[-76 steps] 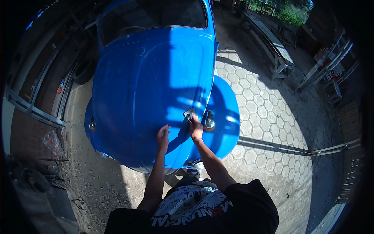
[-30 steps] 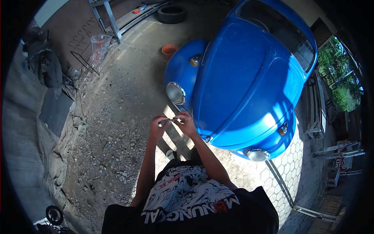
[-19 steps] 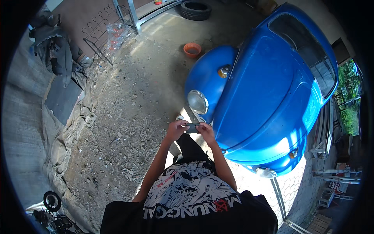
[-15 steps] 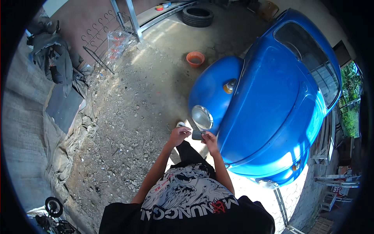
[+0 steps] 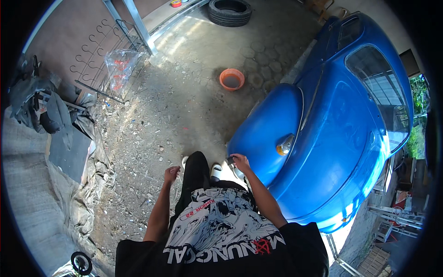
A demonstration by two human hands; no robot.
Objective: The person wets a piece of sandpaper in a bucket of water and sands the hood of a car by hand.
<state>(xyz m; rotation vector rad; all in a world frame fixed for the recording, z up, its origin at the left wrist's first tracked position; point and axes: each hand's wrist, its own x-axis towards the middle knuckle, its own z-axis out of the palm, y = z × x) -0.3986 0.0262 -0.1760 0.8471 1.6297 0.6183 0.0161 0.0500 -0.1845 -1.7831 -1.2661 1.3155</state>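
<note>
My right hand (image 5: 240, 162) grips a small dark grey, sheet-like piece (image 5: 230, 160) with its fingers closed. It is close to the front fender (image 5: 265, 127) of a blue rounded car (image 5: 327, 152); whether it touches the paint I cannot tell. The headlight is mostly hidden behind my right hand and forearm. An amber and chrome lamp (image 5: 284, 145) sits on top of the fender. Apart from the car, my left hand (image 5: 171, 174) hangs over the gravelly ground with curled fingers, and nothing shows in it.
Beyond the fender, an orange basin (image 5: 232, 72) with murky liquid stands on the floor. A black tyre (image 5: 229, 19) lies farther back. To the left are a wire hook rack (image 5: 94, 53), a clear plastic bag (image 5: 121, 64), a dark board (image 5: 69, 154) and crumpled sheeting (image 5: 99, 171).
I have stepped forward along the car's side. My hands, earlier together at the dark piece by the headlight, are apart: the left has swung away left, the right keeps the piece.
</note>
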